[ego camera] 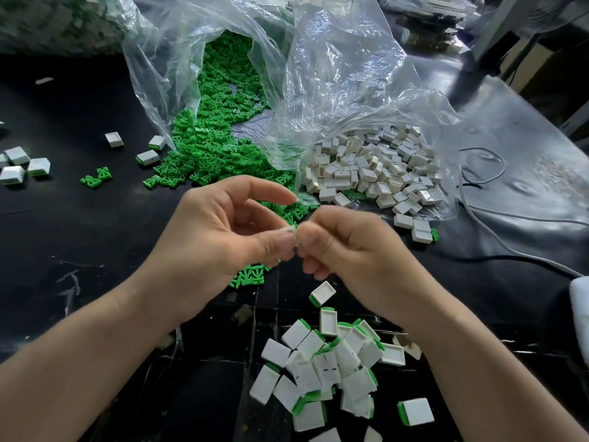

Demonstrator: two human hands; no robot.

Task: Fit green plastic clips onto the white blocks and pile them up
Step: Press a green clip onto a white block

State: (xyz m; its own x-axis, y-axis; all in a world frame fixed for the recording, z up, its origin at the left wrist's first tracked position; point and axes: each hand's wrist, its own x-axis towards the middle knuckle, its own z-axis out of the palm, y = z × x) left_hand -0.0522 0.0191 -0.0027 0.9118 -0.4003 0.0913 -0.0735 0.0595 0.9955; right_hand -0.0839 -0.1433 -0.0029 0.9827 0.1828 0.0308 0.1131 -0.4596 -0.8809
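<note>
Black table [73, 224]: hands [223, 231] on block [291, 230], piles [325, 371] around

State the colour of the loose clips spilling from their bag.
Bright green: the clips show best in the head view.

Glossy crinkled clear plastic bags [344, 78], matt green plastic clips [220, 135], smooth white blocks [376, 167], scuffed black tabletop [79, 237]
</note>
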